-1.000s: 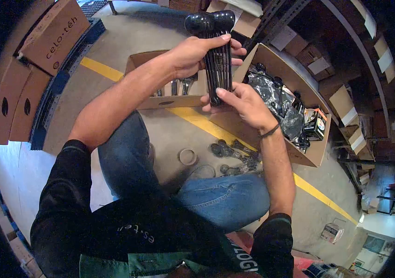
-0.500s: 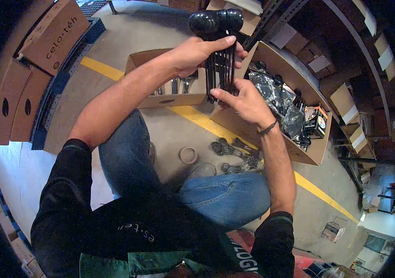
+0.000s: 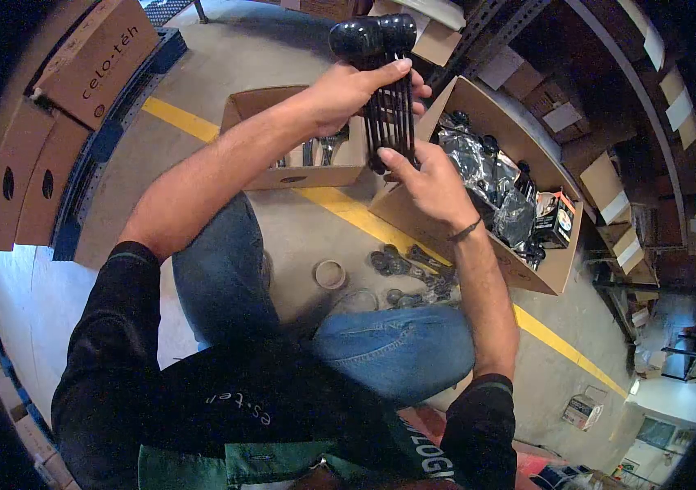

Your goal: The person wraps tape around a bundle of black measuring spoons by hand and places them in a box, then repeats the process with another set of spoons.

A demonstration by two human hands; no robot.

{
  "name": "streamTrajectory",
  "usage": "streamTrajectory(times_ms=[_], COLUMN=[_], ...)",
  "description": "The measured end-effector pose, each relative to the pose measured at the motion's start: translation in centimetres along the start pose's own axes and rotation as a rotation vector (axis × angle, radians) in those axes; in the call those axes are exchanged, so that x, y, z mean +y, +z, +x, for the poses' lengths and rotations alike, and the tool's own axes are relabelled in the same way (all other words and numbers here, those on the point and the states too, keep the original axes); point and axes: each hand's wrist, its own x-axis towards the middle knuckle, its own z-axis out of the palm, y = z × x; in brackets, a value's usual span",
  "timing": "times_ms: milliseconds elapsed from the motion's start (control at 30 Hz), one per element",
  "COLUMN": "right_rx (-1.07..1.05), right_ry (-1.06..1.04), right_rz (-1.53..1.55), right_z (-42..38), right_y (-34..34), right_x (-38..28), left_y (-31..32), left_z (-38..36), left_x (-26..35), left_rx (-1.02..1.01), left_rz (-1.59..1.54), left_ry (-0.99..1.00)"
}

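Nudged slightly left since half a second ago, my bundle of glossy black, long-handled, plastic-looking spoons [image 3: 390,106] is raised before me, left hand [image 3: 356,90] clamped below the heads [image 3: 372,37], right hand [image 3: 434,180] pinching the lower handles [image 3: 376,135]. Slackening either grip could let the slick handles splay or slide; their rounded heads sit stacked together, an open brown cardboard box [image 3: 303,177] beyond.

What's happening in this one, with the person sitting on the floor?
Both bare hands hold a bundle of long black utensils, rounded heads at the top. The left hand grips it just below the heads; the right hand is at the handle ends. More dark utensils lie on the floor. Beyond the hands stand an open smaller box and, to the right, a larger carton with black items inside.
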Motion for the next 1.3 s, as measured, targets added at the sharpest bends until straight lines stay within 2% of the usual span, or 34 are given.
streamTrajectory(times_ms=[100, 200, 300, 400, 500, 800, 1000, 1100, 1200, 1233, 1300], right_rx=[-0.091, -0.239, -0.339, -0.434, -0.428, -0.389, -0.383, -0.327, -0.255, -0.278, -0.367], right_ry=[-0.095, 0.075, 0.221, 0.164, 0.153, 0.184, 0.186, 0.247, 0.368, 0.427, 0.536], right_rz=[0.144, 0.334, 0.918, 0.774, 0.752, 0.669, 0.627, 0.644, 0.564, 0.507, 0.401], right_z=[0.1, 0.1, -0.2, 0.4, 0.2, -0.4, -0.3, -0.5, -1.0, -1.3, -1.7], right_y=[0.9, 0.3, 0.2, -0.1, 0.1, 0.1, -0.3, -1.2, -2.9, -3.3, -3.7], right_x=[0.5, -0.5, -2.1, -0.7, -0.6, -1.7, -1.8, -1.8, -0.3, 0.5, 1.9], left_y=[0.4, 1.1, 1.5, 1.7, 1.9, 1.7, 1.3, 0.0, -3.3, -4.2, -4.3], left_z=[-0.2, -0.5, -0.7, -0.8, -1.1, -0.9, -0.8, -0.6, -0.3, -0.3, -1.2], left_x=[-0.2, -0.1, 0.0, -0.4, -0.2, -0.1, -0.4, -0.4, -0.4, -0.5, -0.8], left_rx=[0.026, 0.031, -0.023, -0.059, -0.008, -0.14, -0.15, -0.088, 0.011, 0.05, 0.08], left_rz=[-0.034, -0.115, -0.077, -0.112, -0.186, -0.16, -0.118, 0.031, 0.582, 0.825, 1.47], left_ry=[-0.032, -0.065, -0.079, -0.086, -0.119, -0.148, -0.142, -0.312, -0.415, -0.325, 0.334])
